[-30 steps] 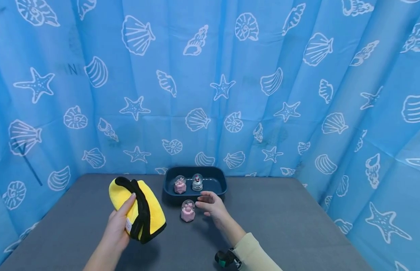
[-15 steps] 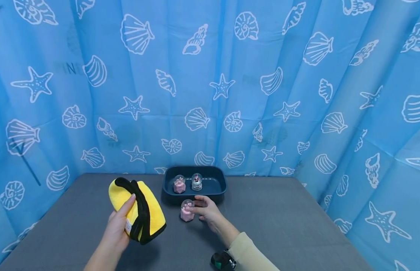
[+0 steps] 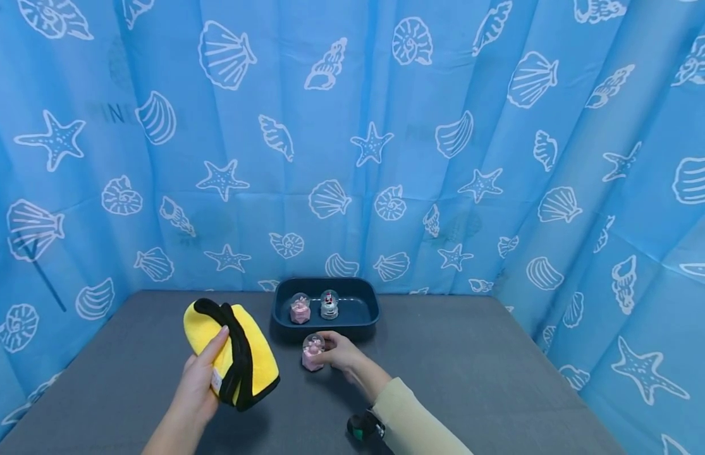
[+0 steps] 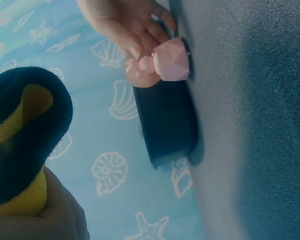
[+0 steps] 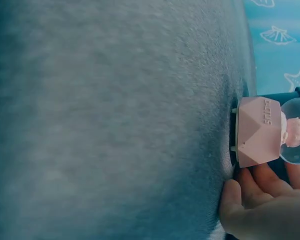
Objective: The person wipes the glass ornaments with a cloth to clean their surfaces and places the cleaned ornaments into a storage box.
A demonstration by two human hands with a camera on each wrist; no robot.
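A folded yellow cloth (image 3: 260, 357) with black edging is gripped in my left hand (image 3: 197, 387), thumb across its front, held above the table. My right hand (image 3: 345, 355) holds a small pink snow globe (image 3: 311, 361) from its right side, just in front of the tray. In the right wrist view the faceted base of this globe (image 5: 260, 131) stands upright at the table surface, with fingers along its side. The left wrist view shows the thumb by the clear dome and pink figures inside the globe (image 4: 172, 60).
Behind the right hand stands a dark blue tray (image 3: 360, 327). It contains another pink snow globe (image 3: 300, 309) and a white one (image 3: 329, 306) with a red and black figure. The grey table (image 3: 472, 366) ends at a blue shell-print curtain (image 3: 352, 158).
My right hand has moved left and closed round the pink snow globe in front of the tray. My left hand stays nearly still with the cloth.
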